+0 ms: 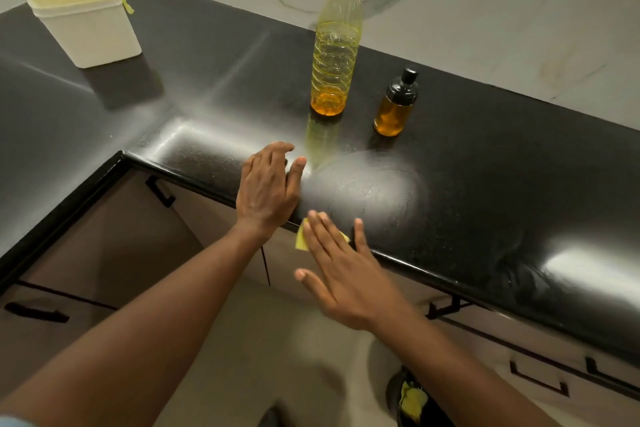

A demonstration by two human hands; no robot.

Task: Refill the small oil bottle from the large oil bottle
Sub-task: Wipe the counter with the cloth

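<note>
Two hands are seen at the front edge of the black worktop (pixel 485 184), neither of them on a bottle. The left hand (pixel 268 184) is laid over the edge with its fingers loosely bent and nothing held in it. The right hand (pixel 346 274) is spread flat, fingers straight, and its fingertips lie over a small yellow cloth (pixel 300 242) at the rim; nothing is gripped, and whether the cloth is pressed or merely covered cannot be told. Further back, well apart from both hands, the large oil bottle (pixel 334 45) stands upright with its red cap on, pale oil reaching well short of the neck. Just beside it, to the right, the small oil bottle (pixel 394 108) stands upright with its black cap fitted, and amber oil is seen up to the shoulder. From the closed caps, the level in the small bottle and the cloth at hand, the pouring is judged to be done and only wiping-up to be left, though an unstarted refill cannot be ruled out. A white bin with a yellow liner (pixel 86 18) stands in the far left corner.
</note>
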